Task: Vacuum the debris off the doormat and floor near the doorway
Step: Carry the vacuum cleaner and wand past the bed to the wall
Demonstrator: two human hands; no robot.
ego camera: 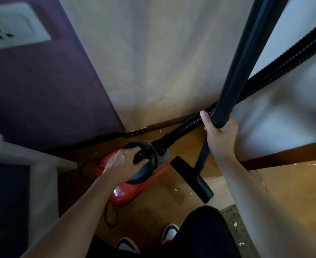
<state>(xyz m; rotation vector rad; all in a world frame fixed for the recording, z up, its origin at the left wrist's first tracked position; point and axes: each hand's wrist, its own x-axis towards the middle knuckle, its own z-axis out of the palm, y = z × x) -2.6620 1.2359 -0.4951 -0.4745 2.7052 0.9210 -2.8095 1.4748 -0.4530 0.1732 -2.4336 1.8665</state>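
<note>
A red canister vacuum [124, 194] with a dark blue top sits on the wooden floor in a corner. My left hand [123, 164] is closed around its black carry handle. My right hand [219, 133] grips the black wand [241, 58], which rises to the top right. Below that hand the wand runs down to the black floor nozzle [192, 179], which hangs just above the floor. The ribbed black hose [284, 62] runs from the vacuum's front up to the right. White debris bits [176, 190] lie on the floor. A speckled doormat corner [233, 218] shows at lower right.
A purple wall with a white socket plate [13, 25] stands at left, a pale door panel [153, 62] ahead. The vacuum's cord [109, 216] loops on the floor. My shoes [169, 232] are at the bottom. A white cabinet edge [41, 174] is at lower left.
</note>
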